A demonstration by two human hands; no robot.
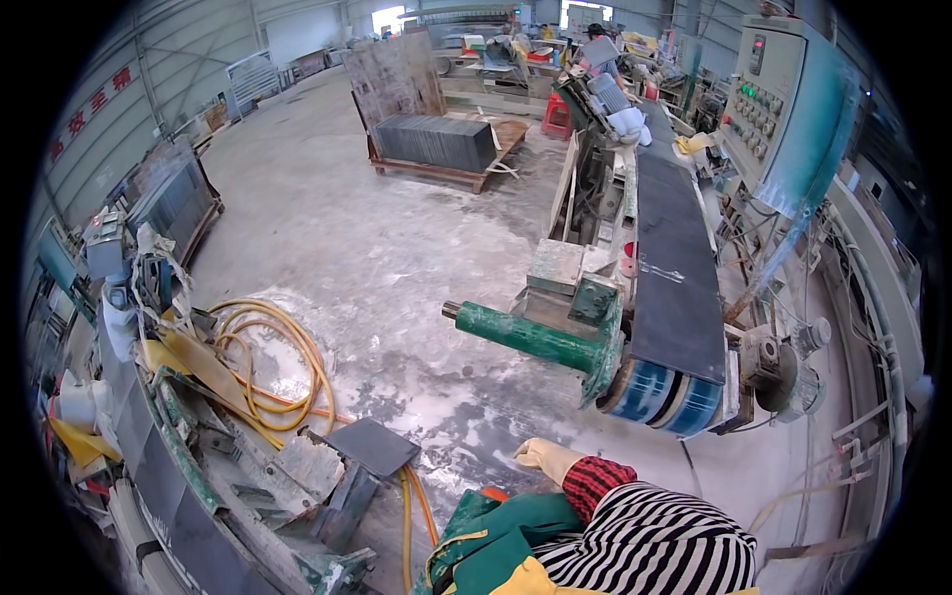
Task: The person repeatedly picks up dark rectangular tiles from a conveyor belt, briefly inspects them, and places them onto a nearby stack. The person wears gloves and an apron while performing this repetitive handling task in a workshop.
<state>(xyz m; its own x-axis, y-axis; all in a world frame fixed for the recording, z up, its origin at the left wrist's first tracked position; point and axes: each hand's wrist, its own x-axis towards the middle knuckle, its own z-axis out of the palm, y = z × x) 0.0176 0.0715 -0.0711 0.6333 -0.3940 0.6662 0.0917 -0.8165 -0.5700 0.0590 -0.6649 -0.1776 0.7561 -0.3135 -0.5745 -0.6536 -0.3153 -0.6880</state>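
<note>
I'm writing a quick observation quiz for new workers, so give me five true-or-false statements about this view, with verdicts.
1. The right hand is gloved. True.
2. The left hand is in plain view too. False: it cannot be seen.
3. The stack of dark slabs sits directly on the floor. False: it rests on a wooden pallet.
4. A red stool appears right of that stack. True.
5. The coiled hose is blue. False: it is yellow-orange.

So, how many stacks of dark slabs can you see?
2: the middle stack on a wooden pallet, and the left stack toward the left-hand wall. Others may be hidden farther back.
</note>
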